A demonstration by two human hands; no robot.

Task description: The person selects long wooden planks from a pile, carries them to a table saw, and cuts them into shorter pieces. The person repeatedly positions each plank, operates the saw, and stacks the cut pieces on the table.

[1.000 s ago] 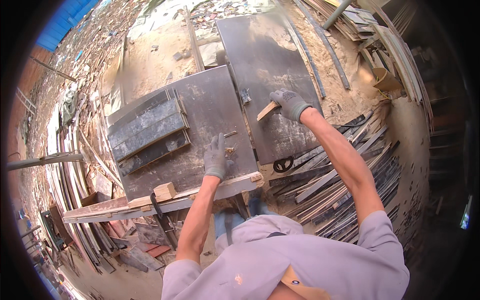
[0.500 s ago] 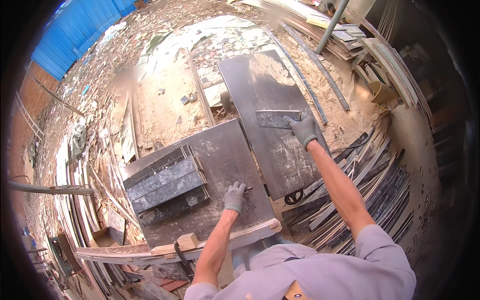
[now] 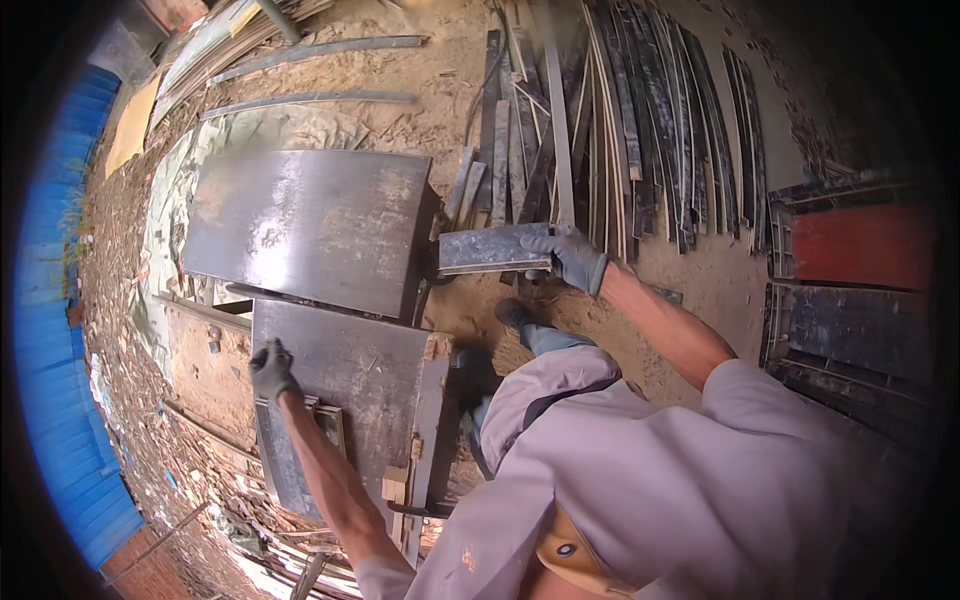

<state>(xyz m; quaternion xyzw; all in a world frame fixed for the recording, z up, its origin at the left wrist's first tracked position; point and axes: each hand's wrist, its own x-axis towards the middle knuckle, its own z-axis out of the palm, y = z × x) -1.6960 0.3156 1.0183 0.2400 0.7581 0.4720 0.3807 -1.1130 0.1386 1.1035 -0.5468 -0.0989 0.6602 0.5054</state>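
In my gloved right hand (image 3: 575, 262) is a short dark board (image 3: 490, 248), gripped at its right end. The board is level, off the tabletop, in front of a pile of long strips. My gloved left hand (image 3: 271, 370) is over the left edge of the near dark tabletop (image 3: 365, 375), its fingers curled. Whether something small is in them is hidden. Just below that hand a stack of short dark boards (image 3: 285, 465) lies on the tabletop, partly covered by my left forearm.
A second dark tabletop (image 3: 330, 215) stands beyond the near one, a narrow gap between them. Long dark strips (image 3: 640, 120) lie on the ground at the far right. Stacked panels (image 3: 855, 330) stand at the right edge. A wood block (image 3: 395, 487) sits at the near tabletop's edge.
My view has swung to the right. The right hand has carried the short board off the far tabletop toward the strips. My left hand has left the middle of the near tabletop.
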